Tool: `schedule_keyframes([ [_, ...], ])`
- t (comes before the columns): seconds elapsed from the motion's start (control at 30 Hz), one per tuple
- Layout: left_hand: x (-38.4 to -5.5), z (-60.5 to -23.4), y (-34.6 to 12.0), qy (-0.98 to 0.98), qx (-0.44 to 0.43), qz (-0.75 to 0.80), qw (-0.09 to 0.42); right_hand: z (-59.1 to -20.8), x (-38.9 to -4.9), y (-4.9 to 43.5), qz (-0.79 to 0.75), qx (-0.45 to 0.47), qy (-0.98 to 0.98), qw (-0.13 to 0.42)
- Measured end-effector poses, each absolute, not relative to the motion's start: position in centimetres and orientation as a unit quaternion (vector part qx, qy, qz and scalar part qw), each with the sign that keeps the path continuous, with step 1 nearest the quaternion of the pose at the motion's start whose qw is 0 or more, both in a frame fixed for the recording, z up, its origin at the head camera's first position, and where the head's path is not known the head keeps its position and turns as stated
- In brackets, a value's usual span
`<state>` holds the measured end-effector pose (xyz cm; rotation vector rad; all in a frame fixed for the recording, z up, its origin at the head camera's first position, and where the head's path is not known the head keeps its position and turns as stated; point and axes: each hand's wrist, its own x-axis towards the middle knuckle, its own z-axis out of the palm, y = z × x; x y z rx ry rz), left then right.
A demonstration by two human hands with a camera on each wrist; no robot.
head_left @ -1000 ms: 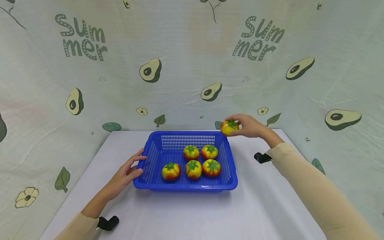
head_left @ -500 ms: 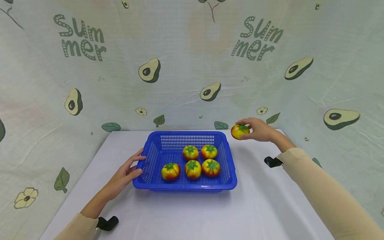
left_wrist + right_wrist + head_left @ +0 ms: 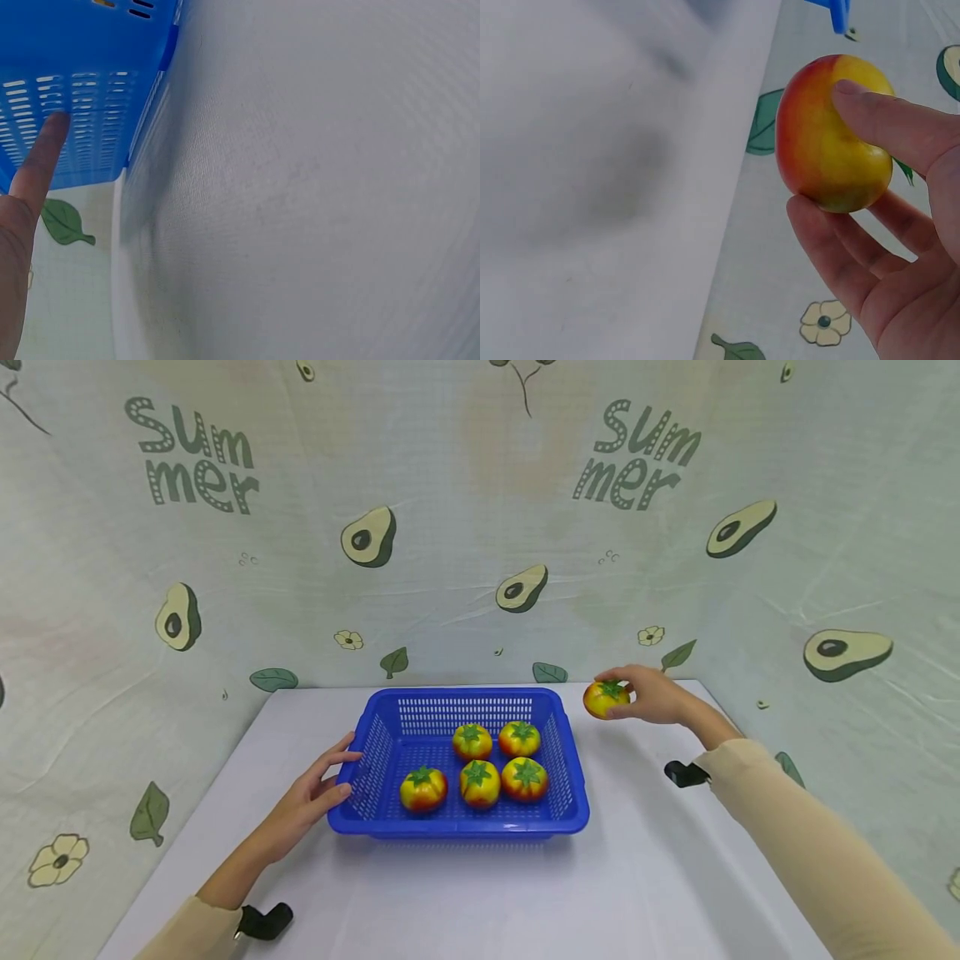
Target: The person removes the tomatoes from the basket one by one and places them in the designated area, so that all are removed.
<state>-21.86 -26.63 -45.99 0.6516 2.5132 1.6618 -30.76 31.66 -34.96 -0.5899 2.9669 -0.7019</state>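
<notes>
My right hand (image 3: 651, 695) pinches a yellow-and-red tomato (image 3: 604, 700) with a green leafy top, held above the table just right of the basket's back corner. In the right wrist view the thumb presses one side of the tomato (image 3: 832, 142) and the fingers bear on its underside. My left hand (image 3: 313, 792) touches the left edge of the blue basket (image 3: 457, 828) with its fingers extended; the left wrist view has one digit against the perforated wall. Several similar tomatoes (image 3: 480, 783) sit inside the basket, toward its middle and right.
The basket stands on a white-covered table (image 3: 465, 902). A printed cloth (image 3: 450, 460) with avocados and lettering rises behind and at both sides. Black wrist devices (image 3: 686, 774) are strapped at both sleeves.
My right hand has carried the tomato rightward and a little lower, from over the basket's back right corner to beside it. The left hand and the basket have stayed in place.
</notes>
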Motion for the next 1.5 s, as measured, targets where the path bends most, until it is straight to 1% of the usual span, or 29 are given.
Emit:
schedule_keyframes([
  [0.7,-21.8,-46.0,-26.5,0.813,0.213,0.541,0.029,-38.2,-30.4,33.2,-0.231,-0.184,0.955,0.024],
  [1.03,-21.7,-46.0,-26.6,0.816,0.205,0.54,0.03,-40.0,-30.8,33.4,-0.248,-0.172,0.953,0.036],
  [1.5,-21.8,-46.0,-26.6,0.817,0.207,0.538,0.029,-41.2,-30.9,33.9,-0.241,-0.175,0.954,0.035],
])
